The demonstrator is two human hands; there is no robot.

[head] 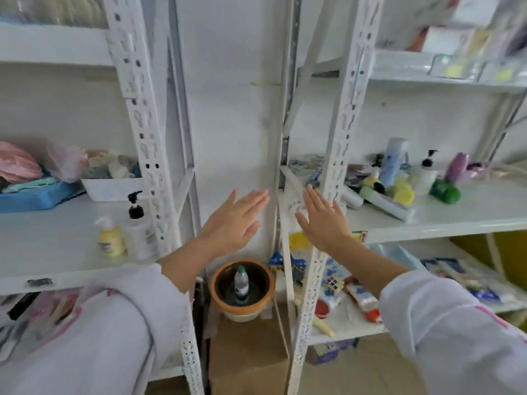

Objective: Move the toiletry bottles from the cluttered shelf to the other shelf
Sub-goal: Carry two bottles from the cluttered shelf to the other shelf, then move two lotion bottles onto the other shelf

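My left hand and my right hand hover flat and empty, fingers straight, in the gap between two white racks. On the left shelf stand a small yellow pump bottle and a taller white bottle with a black pump. The right shelf is cluttered: a tall blue bottle, a white black-pump bottle, a lying tube with a green cap, yellow items, a green item and a purple bag.
Slotted white uprights frame the gap. On the floor below stands a clay pot holding a plastic bottle. A blue tray and a white bin sit at the back of the left shelf. Lower right shelves hold packets and toys.
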